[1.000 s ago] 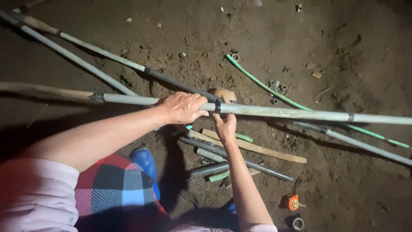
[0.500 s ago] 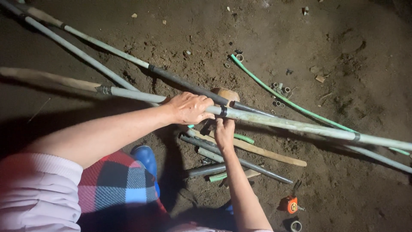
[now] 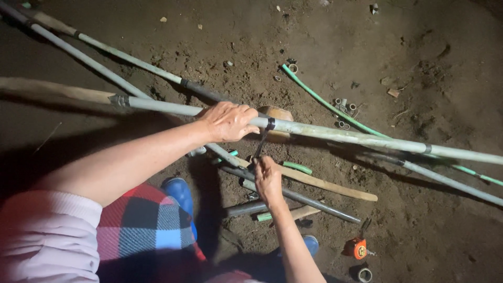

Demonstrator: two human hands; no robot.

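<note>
Bare dirt floor (image 3: 429,230). Green hose (image 3: 325,102) and fittings (image 3: 345,107) lie beyond the hands; stick (image 3: 325,183), short pipes (image 3: 304,202) and tape measure (image 3: 357,248) nearer.

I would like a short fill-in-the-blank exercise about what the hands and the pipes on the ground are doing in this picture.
1. The left hand grips a long grey pipe from ____.
2. The right hand is ____ that pipe.
3. The thin hose on the dirt is ____ in colour.
4. The small tape measure is ____.

Missing words: above; below; green; orange
</note>
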